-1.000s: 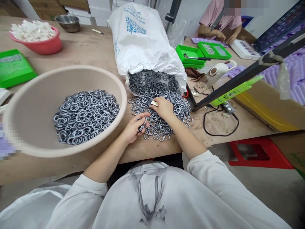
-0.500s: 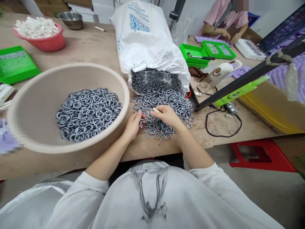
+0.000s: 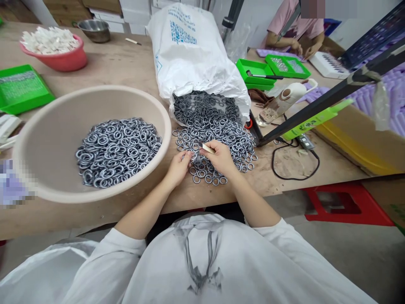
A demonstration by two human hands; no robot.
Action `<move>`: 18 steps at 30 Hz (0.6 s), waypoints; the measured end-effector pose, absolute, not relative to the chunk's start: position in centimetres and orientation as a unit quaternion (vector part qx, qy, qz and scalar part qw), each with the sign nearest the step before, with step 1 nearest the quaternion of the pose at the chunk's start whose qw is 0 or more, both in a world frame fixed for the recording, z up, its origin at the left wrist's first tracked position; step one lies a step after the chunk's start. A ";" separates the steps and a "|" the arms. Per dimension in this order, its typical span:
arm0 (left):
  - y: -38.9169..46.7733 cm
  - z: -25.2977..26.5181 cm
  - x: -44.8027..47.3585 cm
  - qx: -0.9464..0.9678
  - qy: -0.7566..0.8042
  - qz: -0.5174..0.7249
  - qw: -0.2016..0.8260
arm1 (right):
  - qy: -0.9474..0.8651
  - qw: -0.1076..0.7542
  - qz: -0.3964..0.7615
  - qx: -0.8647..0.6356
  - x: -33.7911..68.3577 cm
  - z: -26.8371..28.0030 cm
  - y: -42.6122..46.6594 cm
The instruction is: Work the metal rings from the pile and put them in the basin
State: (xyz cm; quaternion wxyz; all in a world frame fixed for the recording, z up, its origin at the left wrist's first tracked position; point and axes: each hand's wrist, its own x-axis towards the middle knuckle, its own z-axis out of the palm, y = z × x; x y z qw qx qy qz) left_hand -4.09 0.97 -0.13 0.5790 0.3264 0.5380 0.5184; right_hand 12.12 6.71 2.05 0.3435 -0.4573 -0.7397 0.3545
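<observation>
Grey rings [image 3: 221,131] spill in a heap from the mouth of a white sack [image 3: 196,63] onto the table. At the heap's left edge my left hand [image 3: 179,168] is closed in a pinch, with part of a grey ring showing at the fingertips. My right hand [image 3: 220,158] lies over the heap, closed on a small cream-handled tool [image 3: 208,148] whose dark tip points left, towards the left fingers. To the left stands a large beige basin [image 3: 47,126] holding a mound of the same rings [image 3: 118,152].
A red bowl [image 3: 68,61] of white pieces, a steel bowl [image 3: 95,31] and a green tray [image 3: 28,88] stand at the left. A dark metal post [image 3: 316,101], a bottle [image 3: 286,95] and a cable [image 3: 275,169] are at the right. Another person's hands [image 3: 303,48] work at the back right.
The tool in my right hand now shows more of its length and its dark tip. My left fingers have shifted slightly and hide more of what they hold. The view has moved a little.
</observation>
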 end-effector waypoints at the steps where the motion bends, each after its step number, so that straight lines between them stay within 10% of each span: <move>1: 1.0 0.1 -4.0 0.298 0.538 0.514 0.597 | -0.743 0.359 0.330 -0.459 12.1 2.0 6.5; 18: 0.1 1.0 -3.6 0.306 0.437 0.520 0.667 | -0.600 0.408 0.572 -0.384 9.9 1.9 5.0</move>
